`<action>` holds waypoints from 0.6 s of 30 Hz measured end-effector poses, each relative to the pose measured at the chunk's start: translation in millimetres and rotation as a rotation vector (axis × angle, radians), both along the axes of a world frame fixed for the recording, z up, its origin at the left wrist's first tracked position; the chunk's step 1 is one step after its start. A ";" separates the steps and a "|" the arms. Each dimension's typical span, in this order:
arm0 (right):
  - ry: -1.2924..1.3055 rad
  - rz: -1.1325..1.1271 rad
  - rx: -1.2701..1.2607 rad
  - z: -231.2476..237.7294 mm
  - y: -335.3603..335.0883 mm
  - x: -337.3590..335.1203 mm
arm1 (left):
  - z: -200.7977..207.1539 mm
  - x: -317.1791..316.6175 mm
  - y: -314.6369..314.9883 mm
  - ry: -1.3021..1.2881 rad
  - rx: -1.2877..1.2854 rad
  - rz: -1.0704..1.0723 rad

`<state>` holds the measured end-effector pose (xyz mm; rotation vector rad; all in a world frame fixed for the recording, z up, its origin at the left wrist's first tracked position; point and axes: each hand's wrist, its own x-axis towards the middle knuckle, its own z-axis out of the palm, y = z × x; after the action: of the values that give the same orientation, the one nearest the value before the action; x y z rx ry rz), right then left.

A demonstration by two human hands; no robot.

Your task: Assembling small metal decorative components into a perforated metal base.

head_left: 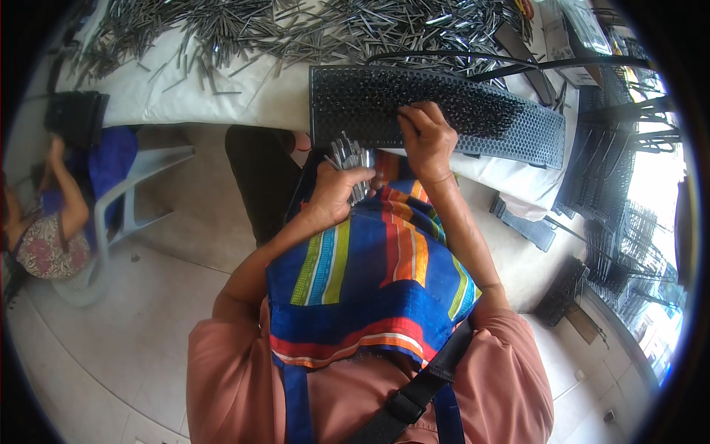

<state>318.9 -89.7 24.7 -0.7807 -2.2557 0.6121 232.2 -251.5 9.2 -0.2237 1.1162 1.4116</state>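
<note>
My left hand (333,189) is closed round a bundle of thin, flat metal strips (349,155), whose ends poke out above the thumb. To its right, my right hand (430,140) is pinched over a long black perforated tray (543,137). Anything between those fingertips is too small to tell. Many of the tray's holes are filled with dark upright pieces, while bare holes show toward its right end and along its near edge. The tray lies at a slant on the table's front edge, close to my apron.
Loose metal strips (310,33) are heaped across the white-covered table (274,92). Black cables (510,65) cross behind the tray. Stacked black mesh racks (603,174) stand at the right. At the left, another person (55,240) sits beside a white plastic chair (137,181).
</note>
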 end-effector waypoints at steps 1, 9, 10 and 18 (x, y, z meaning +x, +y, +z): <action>-0.028 -0.011 -0.013 0.9 -2.0 0.2 | 3.9 0.4 2.5 0.000 -0.001 0.000; -0.179 0.238 -0.761 14.6 -25.5 23.0 | 5.0 6.9 16.7 0.071 0.092 0.036; -0.109 0.129 -1.008 18.0 -27.9 22.5 | 4.4 8.1 17.2 0.070 0.093 0.033; 0.323 -0.152 -0.636 -0.1 -3.9 17.1 | 3.8 6.8 10.1 0.115 -0.025 -0.011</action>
<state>336.1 -93.6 24.6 -1.0506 -1.6894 1.3077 239.0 -241.4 13.0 -0.1553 1.2282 1.4153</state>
